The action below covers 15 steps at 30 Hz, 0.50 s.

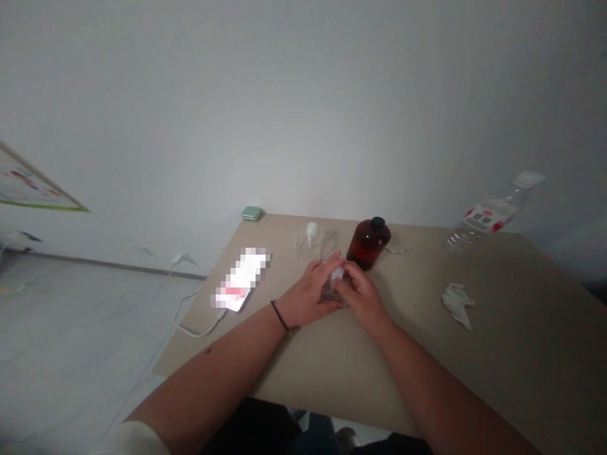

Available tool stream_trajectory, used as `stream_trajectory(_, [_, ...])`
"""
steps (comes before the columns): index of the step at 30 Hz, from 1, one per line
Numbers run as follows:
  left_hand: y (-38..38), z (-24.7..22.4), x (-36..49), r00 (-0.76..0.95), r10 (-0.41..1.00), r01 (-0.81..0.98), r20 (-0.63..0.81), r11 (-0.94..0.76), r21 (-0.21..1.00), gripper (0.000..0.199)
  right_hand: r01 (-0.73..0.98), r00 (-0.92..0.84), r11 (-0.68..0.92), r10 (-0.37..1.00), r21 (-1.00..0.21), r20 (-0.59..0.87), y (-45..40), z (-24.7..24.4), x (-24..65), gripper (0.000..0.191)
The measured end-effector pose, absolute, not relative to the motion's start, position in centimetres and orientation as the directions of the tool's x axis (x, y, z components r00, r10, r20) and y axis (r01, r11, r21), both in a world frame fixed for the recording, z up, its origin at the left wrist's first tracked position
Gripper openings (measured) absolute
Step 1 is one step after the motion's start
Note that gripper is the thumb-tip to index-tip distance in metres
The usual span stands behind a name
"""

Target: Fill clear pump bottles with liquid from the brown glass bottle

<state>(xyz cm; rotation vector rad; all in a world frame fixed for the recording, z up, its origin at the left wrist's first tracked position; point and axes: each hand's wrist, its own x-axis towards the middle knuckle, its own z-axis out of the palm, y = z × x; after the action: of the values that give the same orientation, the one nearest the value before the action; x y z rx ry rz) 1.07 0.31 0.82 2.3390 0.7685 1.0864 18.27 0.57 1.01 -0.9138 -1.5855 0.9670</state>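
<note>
My left hand (310, 296) and my right hand (363, 294) meet near the middle of the table, both closed around a small clear container (332, 292) with a whitish translucent top. My left fingers wrap its left side; my right thumb and fingers are at the top. Just behind my right hand stands a dark red-brown bottle (368, 243) with a black cap. Behind my left hand is another clear container (310, 243) with a white nozzle-like top.
On the beige table (332, 373) lie a lit phone (244, 278) with a white cable, a green case (251, 213) at the back left, and crumpled tissue (458, 304) at right. A clear plastic bottle (493, 215) stands at the back right by the wall.
</note>
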Motion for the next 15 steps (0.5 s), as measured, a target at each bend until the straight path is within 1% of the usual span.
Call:
stream_trajectory(2, [0.31,0.78,1.08,0.531,0.651,0.302,0.542,-0.743,0.597,0.097,0.080,-0.200,0.393,0.907,-0.916,0.371,0.61,0.95,18.27,0.025])
stream_trajectory(5, [0.35,0.64,1.11,0.528,0.658,0.314,0.537,-0.738,0.597,0.097,0.074,-0.187,0.355,0.923,-0.932,0.336,0.64,0.63,18.05,0.029])
stream_trajectory(8, [0.40,0.62,1.13,0.538,0.652,0.308,0.535,-0.742,0.595,0.096,0.097,-0.162,0.339,0.933,-0.936,0.321,0.60,0.48,17.92,0.027])
stream_trajectory(11, [0.38,0.74,1.11,0.541,0.650,0.299,0.533,-0.742,0.601,0.096,0.115,-0.171,0.388,0.915,-0.915,0.366,0.55,0.63,18.08,0.022])
stream_trajectory(15, [0.33,0.86,1.09,0.543,0.649,0.290,0.532,-0.740,0.607,0.095,0.095,-0.194,0.429,0.893,-0.898,0.406,0.59,0.71,18.19,0.025])
